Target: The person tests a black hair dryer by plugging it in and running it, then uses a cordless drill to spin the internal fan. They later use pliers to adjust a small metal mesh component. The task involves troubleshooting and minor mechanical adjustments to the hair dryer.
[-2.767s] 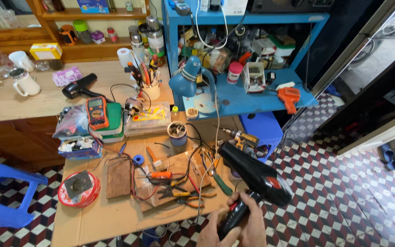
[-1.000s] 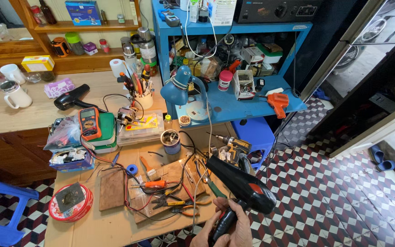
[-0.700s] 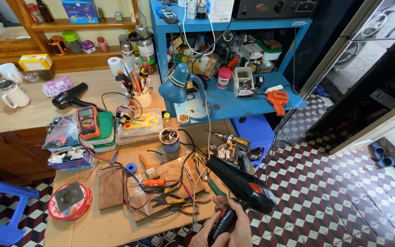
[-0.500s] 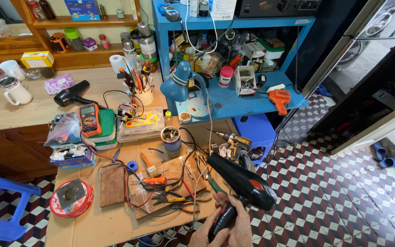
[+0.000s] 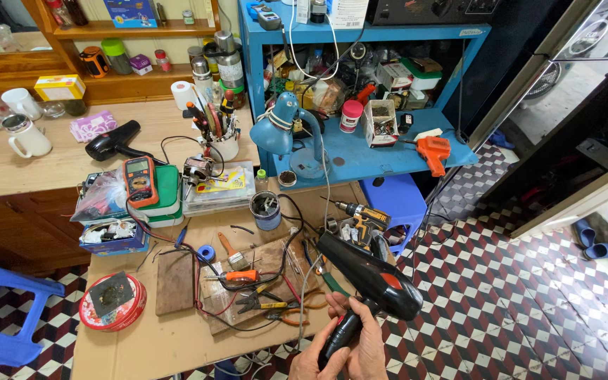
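- The hair dryer (image 5: 371, 274) in the hands was black with a red switch.
- The floor (image 5: 515, 295) beside them showed red, white and black cube tiles.
- The shelf (image 5: 360, 151) beyond was blue.

Lower centre, we see the hair dryer (image 5: 371, 271) right of the pliers (image 5: 262, 302) on the workbench (image 5: 149, 345); the desk lamp (image 5: 279, 134) stands behind, the tin (image 5: 112, 301) lower left.
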Motion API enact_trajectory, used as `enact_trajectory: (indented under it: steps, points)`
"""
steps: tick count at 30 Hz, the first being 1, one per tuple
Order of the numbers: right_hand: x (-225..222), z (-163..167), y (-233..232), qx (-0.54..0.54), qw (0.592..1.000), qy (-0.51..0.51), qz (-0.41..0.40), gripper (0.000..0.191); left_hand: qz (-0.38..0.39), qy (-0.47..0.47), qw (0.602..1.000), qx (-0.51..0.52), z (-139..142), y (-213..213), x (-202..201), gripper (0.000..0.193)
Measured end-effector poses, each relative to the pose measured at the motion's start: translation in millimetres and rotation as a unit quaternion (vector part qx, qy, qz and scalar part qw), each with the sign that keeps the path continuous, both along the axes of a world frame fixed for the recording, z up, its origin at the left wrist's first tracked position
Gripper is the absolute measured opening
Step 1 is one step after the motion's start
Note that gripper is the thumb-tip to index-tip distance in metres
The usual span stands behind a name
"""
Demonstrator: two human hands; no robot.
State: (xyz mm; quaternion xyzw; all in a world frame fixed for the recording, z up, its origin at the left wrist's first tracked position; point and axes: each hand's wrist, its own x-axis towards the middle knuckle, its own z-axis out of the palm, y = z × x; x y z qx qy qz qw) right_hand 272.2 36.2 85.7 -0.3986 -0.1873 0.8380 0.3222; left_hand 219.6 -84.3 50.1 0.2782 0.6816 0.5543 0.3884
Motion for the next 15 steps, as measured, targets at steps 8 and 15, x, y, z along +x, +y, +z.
enact_trajectory:
  steps: [8, 15]
  points:
    - [2.5, 2.4, -0.6, 0.002, 0.999, 0.021, 0.046, 0.036, 0.0, 0.003, 1.0, -0.011, 13.5, -4.1, -2.1, 0.067]
    - [-0.4, 5.9, 0.8, -0.021, 0.998, -0.012, 0.058, 0.039, -0.021, -0.021, 0.999, -0.02, 21.0, -2.1, -9.7, 0.07]
